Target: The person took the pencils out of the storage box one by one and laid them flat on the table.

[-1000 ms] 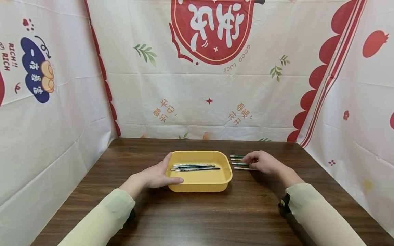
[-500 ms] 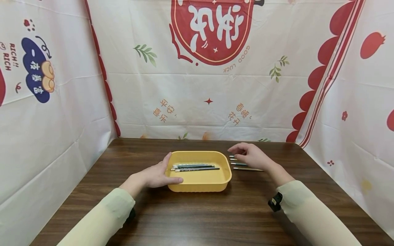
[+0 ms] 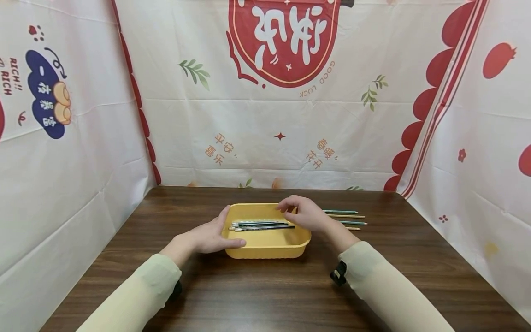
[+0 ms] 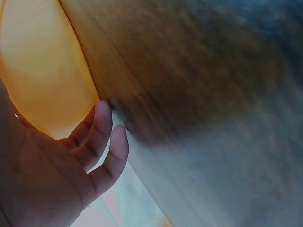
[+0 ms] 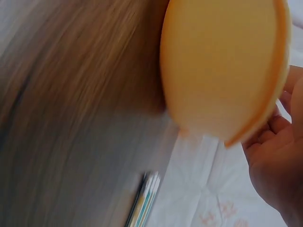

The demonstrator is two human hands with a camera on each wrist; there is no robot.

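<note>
A yellow plastic bin stands on the table, and several eraser-topped pencils lie in it. My left hand holds the bin's left end, thumb over the front rim; in the left wrist view its other fingers lie along the outer wall. Above the bin's right part hovers my right hand, fingers loosely bent, no pencil showing between them. In the right wrist view this hand is partly behind the bin's edge. More pencils lie side by side right of the bin, partly covered by the right forearm.
The dark wooden table is walled by printed white cloth at the back and both sides. A black band shows at the right wrist.
My right hand has moved left from the pencils on the table to over the bin, uncovering those pencils' tips. The left hand and the bin stay about where they were.
</note>
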